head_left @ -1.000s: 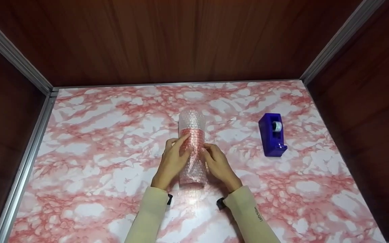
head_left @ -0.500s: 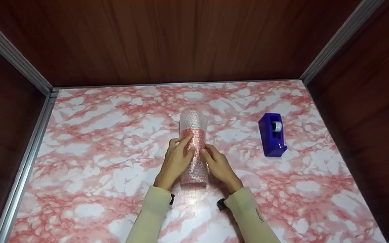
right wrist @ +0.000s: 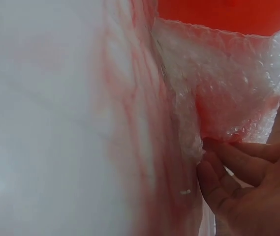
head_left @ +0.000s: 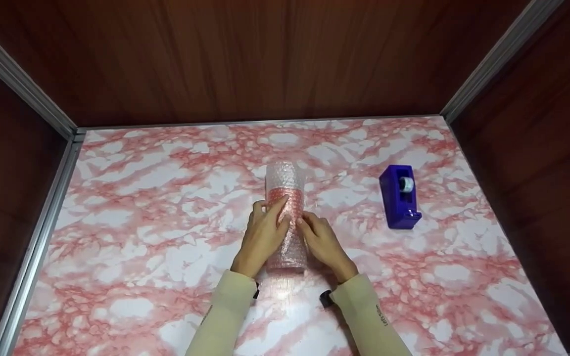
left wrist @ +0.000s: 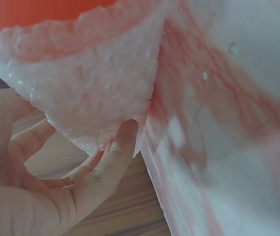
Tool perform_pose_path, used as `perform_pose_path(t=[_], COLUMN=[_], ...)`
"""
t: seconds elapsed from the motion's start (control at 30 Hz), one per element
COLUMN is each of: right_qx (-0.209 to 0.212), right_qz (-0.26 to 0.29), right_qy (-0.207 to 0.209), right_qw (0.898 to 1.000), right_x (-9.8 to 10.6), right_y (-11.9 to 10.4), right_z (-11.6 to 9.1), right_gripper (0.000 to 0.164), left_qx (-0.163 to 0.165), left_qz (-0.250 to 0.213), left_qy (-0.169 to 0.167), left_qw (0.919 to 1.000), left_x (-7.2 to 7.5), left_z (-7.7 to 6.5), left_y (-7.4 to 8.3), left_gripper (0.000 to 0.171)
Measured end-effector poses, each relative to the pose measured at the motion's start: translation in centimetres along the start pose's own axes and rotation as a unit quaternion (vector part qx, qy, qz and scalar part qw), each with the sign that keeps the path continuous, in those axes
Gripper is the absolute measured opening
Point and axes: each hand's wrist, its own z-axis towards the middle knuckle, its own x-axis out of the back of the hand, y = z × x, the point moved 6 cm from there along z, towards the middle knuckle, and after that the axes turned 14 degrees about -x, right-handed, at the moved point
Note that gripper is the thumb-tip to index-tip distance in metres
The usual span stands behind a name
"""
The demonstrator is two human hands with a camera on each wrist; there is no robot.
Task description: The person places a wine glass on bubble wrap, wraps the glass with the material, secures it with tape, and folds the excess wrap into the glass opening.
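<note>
A red cylinder (head_left: 293, 199) wrapped in clear bubble wrap (head_left: 284, 174) lies lengthwise on the table, pointing away from me. My left hand (head_left: 261, 238) holds its left side, with thumb and index finger over the top. On the other side my right hand (head_left: 324, 242) pinches the wrap near its right edge. The left wrist view shows the fingers of the left hand (left wrist: 56, 191) curving round the bubble wrap (left wrist: 93, 86). Low on the bubble wrap (right wrist: 228, 78), near the tabletop, the fingertips of the right hand (right wrist: 253, 191) gather its edge in the right wrist view.
A purple tape dispenser (head_left: 394, 198) with a small roll of tape (head_left: 406, 185) stands to the right of the cylinder. The red-and-white marbled table (head_left: 166, 247) is enclosed by dark wood panels (head_left: 265, 59) at the back and both sides.
The wrapped cylinder has shifted slightly to the right, with my left hand moving along with it. My right hand has stayed almost in place. The tape dispenser has not moved.
</note>
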Motion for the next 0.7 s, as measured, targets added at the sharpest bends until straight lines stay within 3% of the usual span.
perform_pose_path(t=[0.17, 0.47, 0.7], right_qx=[0.029, -0.051, -0.069], right_qz=[0.009, 0.038, 0.055], right_qy=[0.007, 0.006, -0.006], right_qw=[1.0, 0.998, 0.996], right_x=[0.09, 0.2, 0.32], right_y=[-0.14, 0.61, 0.52], right_z=[0.07, 0.04, 0.02], right_gripper=[0.038, 0.046, 0.046], left_qx=[0.0, -0.003, -0.008], left_qz=[0.027, 0.032, 0.037], left_qy=[0.002, 0.001, 0.004], left_qw=[0.9996, 0.9995, 0.9993], left_x=[-0.09, -0.35, -0.27], left_z=[0.04, -0.01, -0.05], left_y=[0.35, 0.43, 0.61], left_gripper=[0.047, 0.047, 0.048])
